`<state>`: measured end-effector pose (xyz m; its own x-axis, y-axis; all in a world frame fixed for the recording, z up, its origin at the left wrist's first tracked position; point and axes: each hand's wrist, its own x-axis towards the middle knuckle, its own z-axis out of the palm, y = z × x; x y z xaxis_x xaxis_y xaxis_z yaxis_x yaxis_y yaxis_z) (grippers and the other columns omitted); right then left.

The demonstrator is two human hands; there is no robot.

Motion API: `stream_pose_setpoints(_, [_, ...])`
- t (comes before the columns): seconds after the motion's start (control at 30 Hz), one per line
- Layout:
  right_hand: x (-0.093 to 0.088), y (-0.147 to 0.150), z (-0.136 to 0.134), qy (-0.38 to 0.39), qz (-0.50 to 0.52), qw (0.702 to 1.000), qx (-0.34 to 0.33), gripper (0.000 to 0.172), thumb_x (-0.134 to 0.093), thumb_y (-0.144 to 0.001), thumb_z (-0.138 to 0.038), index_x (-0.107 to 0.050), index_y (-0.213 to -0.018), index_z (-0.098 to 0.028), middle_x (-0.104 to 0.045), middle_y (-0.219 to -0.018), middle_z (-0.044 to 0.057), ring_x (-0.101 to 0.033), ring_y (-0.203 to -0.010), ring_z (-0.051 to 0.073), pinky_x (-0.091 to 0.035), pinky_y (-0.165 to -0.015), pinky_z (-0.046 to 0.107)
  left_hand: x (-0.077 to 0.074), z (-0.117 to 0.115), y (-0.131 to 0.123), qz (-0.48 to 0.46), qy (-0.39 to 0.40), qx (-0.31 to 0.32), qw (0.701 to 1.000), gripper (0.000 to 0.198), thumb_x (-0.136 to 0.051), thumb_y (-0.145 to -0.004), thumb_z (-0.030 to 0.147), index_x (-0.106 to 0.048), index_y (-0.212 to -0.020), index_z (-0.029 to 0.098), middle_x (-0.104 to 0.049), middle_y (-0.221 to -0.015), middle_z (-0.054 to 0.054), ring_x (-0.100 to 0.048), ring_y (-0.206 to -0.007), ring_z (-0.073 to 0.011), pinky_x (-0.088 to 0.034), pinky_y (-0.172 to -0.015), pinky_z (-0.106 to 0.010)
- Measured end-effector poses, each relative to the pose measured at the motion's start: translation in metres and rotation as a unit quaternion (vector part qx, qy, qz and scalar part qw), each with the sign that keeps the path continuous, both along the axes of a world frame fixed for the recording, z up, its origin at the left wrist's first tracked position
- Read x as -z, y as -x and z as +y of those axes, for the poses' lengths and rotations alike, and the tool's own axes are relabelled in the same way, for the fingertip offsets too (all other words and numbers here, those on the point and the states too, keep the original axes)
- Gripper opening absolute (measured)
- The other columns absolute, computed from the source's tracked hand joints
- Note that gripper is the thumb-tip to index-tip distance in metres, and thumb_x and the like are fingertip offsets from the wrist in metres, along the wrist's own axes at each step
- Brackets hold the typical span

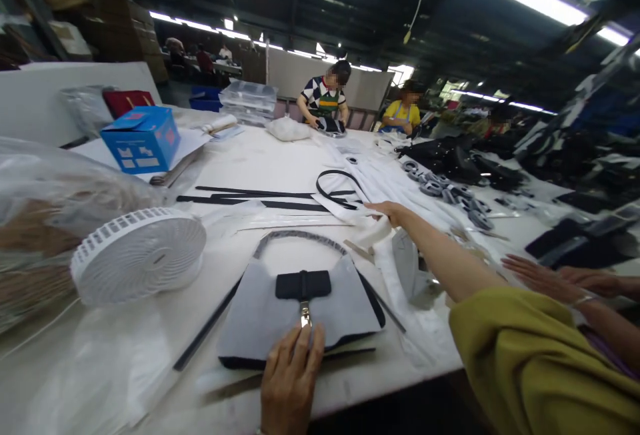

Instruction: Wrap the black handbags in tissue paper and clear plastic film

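A grey handbag (260,308) with a dark bow, a metal clasp (305,315) and a curved handle lies flat in front of me. My left hand (290,378) lies flat on its lower edge, fingers stretched and the fingertips at the clasp. My right arm, in a yellow-green sleeve, reaches forward over the table. My right hand (389,211) is curled on the end of a white strip (373,232), beside a black strap loop (340,188).
A white fan (137,255) lies at left beside clear plastic bags and a blue box (143,138). Long black strips (250,198) cross the middle. A co-worker's hands (550,278) rest at right. Grey rings and dark pieces cover the right side. Two people work at the far end.
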<state>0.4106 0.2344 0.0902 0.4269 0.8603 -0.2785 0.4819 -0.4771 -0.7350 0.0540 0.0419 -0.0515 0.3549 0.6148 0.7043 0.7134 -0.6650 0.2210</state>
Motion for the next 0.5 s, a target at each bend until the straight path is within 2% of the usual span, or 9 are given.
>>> stream_pose_setpoints(0.1, [0.001, -0.018, -0.014, 0.036, 0.116, 0.993, -0.009, 0.045, -0.064, -0.081, -0.060, -0.066, -0.072, -0.015, -0.066, -0.060, 0.006, -0.065, -0.065, 0.019, -0.056, -0.066, 0.030, -0.002, 0.000, 0.003, 0.022, 0.007, 0.006, 1.000, 0.042, -0.041, -0.097, 0.012, -0.060, -0.131, 0.027, -0.069, -0.121, -0.006, -0.060, -0.112, -0.0221, -0.040, -0.100, -0.039])
stream_pose_setpoints(0.2, [0.021, -0.018, -0.051, 0.014, 0.277, 0.959, -0.060, 0.040, -0.061, -0.086, -0.054, -0.067, -0.083, -0.015, -0.072, -0.078, 0.009, -0.068, -0.086, 0.021, -0.055, -0.079, 0.031, -0.002, 0.001, 0.005, 0.044, -0.003, 0.012, 0.999, 0.046, -0.043, -0.094, 0.007, -0.060, -0.131, 0.026, -0.068, -0.121, -0.007, -0.061, -0.112, -0.0223, -0.041, -0.099, -0.038])
stream_pose_setpoints(0.27, [0.037, -0.012, -0.076, -0.006, 0.321, 0.943, -0.083, 0.032, -0.064, -0.085, -0.046, -0.067, -0.086, -0.014, -0.073, -0.084, 0.009, -0.068, -0.092, 0.021, -0.053, -0.083, 0.031, -0.002, 0.001, 0.005, 0.057, -0.014, 0.010, 0.998, 0.046, -0.044, -0.093, 0.006, -0.060, -0.131, 0.026, -0.068, -0.120, -0.007, -0.062, -0.111, -0.0221, -0.042, -0.098, -0.038])
stream_pose_setpoints(0.33, [0.048, -0.005, -0.094, -0.006, 0.313, 0.946, -0.088, 0.026, -0.069, -0.081, -0.039, -0.068, -0.085, -0.013, -0.073, -0.087, 0.010, -0.067, -0.095, 0.022, -0.052, -0.085, 0.030, -0.002, 0.002, 0.006, 0.070, -0.023, 0.008, 0.997, 0.046, -0.045, -0.092, 0.007, -0.060, -0.132, 0.025, -0.068, -0.120, -0.008, -0.062, -0.110, -0.0219, -0.043, -0.097, -0.037])
stream_pose_setpoints(0.4, [0.054, -0.001, -0.101, 0.015, 0.262, 0.962, -0.081, 0.022, -0.075, -0.074, -0.033, -0.068, -0.081, -0.014, -0.073, -0.086, 0.009, -0.067, -0.093, 0.022, -0.052, -0.083, 0.030, -0.003, 0.003, 0.007, 0.082, -0.033, 0.007, 0.996, 0.046, -0.047, -0.092, 0.008, -0.058, -0.133, 0.025, -0.068, -0.119, -0.008, -0.062, -0.109, -0.0220, -0.043, -0.097, -0.037])
stream_pose_setpoints(0.5, [0.057, 0.002, -0.099, 0.050, 0.171, 0.982, -0.059, 0.021, -0.084, -0.058, -0.024, -0.066, -0.066, -0.016, -0.070, -0.072, 0.005, -0.066, -0.079, 0.020, -0.052, -0.074, 0.028, -0.005, 0.004, 0.006, 0.091, -0.052, 0.003, 0.995, 0.046, -0.050, -0.090, 0.007, -0.058, -0.133, 0.024, -0.069, -0.117, -0.008, -0.062, -0.108, -0.0223, -0.043, -0.095, -0.037])
